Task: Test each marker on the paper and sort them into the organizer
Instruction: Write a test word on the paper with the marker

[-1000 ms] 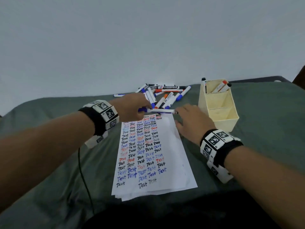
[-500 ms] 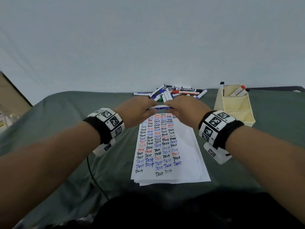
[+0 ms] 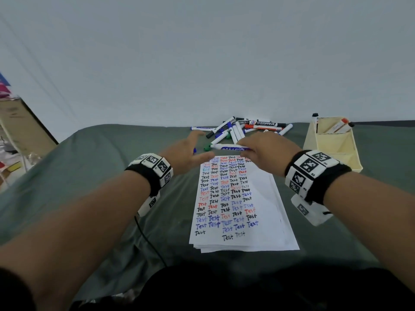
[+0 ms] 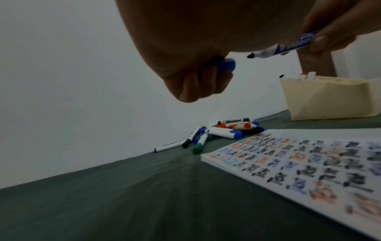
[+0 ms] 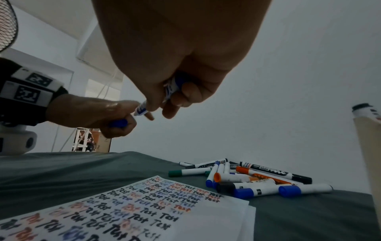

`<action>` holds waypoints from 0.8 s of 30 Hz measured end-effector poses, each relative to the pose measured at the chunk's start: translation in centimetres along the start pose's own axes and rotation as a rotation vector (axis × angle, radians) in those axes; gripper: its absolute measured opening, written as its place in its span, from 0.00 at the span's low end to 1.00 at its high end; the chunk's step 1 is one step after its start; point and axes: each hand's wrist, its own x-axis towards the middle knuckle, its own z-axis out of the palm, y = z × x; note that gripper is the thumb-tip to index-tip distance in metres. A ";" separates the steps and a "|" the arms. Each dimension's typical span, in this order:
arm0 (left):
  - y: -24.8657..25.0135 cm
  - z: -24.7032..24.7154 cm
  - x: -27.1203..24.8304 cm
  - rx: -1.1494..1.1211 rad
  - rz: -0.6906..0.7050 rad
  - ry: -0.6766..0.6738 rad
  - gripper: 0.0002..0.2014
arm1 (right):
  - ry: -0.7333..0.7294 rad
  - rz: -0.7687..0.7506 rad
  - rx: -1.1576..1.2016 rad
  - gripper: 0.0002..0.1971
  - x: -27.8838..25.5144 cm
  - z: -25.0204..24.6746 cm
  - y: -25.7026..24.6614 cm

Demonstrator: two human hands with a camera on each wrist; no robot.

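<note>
Green cloth over table, white wall behind; left fingers clamp blue cap, right fingers clamp marker.

An uncapped blue marker hangs level above the top edge of the word-covered paper, its blue cap just apart, the marker pile behind, the cream organizer holding three markers.

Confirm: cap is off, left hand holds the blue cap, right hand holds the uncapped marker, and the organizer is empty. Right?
Not quite: the organizer already holds a few markers in its far compartment, as the head view shows. The rest stands: left hand holds the blue cap, right hand the uncapped marker.
</note>
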 end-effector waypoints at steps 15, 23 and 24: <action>-8.9 1.9 -0.2 0.372 -0.234 -0.234 0.10 | 0.153 0.274 0.432 0.13 1.2 2.2 2.9; -8.7 2.0 0.1 0.423 -0.197 -0.323 0.17 | 0.190 0.293 0.680 0.33 1.3 3.1 3.0; -8.6 2.1 0.1 0.413 -0.197 -0.316 0.19 | 0.179 0.292 0.700 0.37 1.3 3.1 3.2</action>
